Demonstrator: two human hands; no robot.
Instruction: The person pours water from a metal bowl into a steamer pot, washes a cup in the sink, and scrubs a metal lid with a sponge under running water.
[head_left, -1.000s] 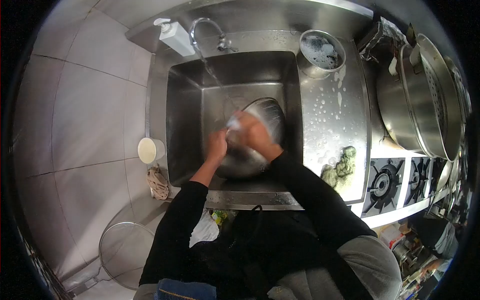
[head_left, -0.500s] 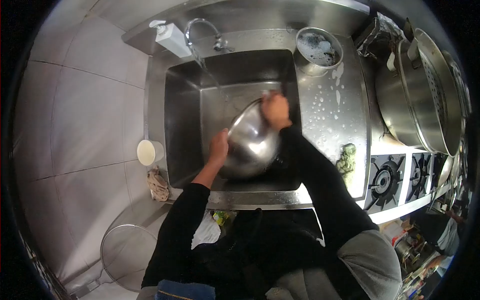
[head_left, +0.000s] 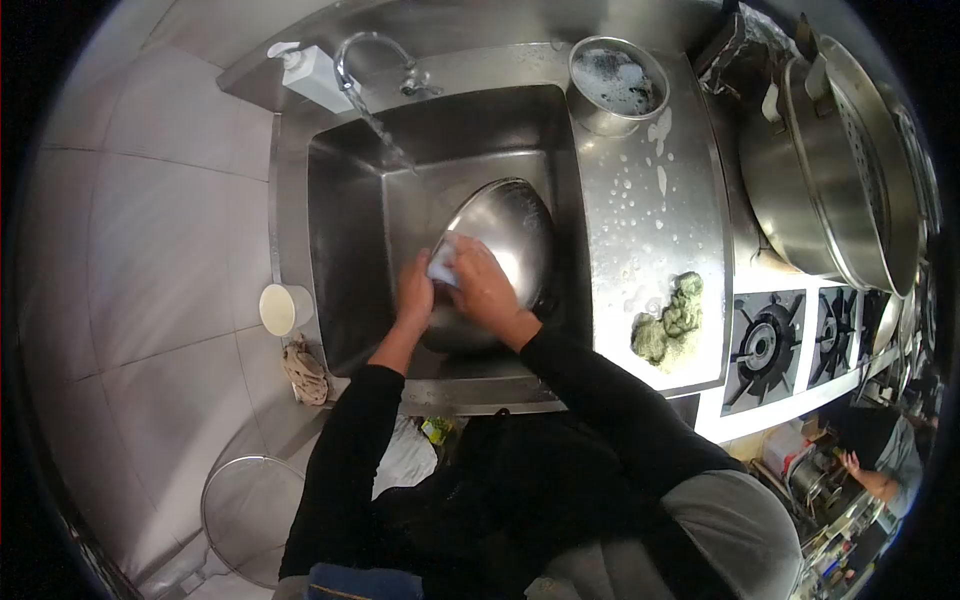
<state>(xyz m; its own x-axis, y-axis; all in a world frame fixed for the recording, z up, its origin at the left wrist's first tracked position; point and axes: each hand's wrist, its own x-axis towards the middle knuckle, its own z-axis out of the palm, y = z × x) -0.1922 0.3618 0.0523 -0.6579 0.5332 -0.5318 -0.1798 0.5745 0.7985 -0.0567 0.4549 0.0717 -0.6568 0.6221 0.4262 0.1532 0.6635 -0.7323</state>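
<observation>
A shiny metal mixing bowl [head_left: 515, 225] rests tilted in the sink [head_left: 350, 250], its outer side facing up. My left hand [head_left: 413, 293] grips the bowl's rim on its left side. Pressed against that same edge, my right hand [head_left: 482, 285] is closed on a white sponge [head_left: 441, 266]. The two hands are close together, and the fingers partly cover the sponge. From the curved faucet [head_left: 372, 45] water runs into the sink behind the bowl.
A metal pot of suds [head_left: 618, 85] stands on the wet drainboard, with a green scrubbing clump [head_left: 670, 325] nearer me. At left are a soap bottle [head_left: 318, 78], a cup [head_left: 285, 309] and a cloth [head_left: 304, 372]. Large pots [head_left: 800, 180] and stove burners [head_left: 764, 347] lie right; another person [head_left: 885, 460] works beyond.
My right hand has moved from the bowl's far right edge to the left rim, beside my left hand. The whole view has shifted slightly, showing more of the green clump.
</observation>
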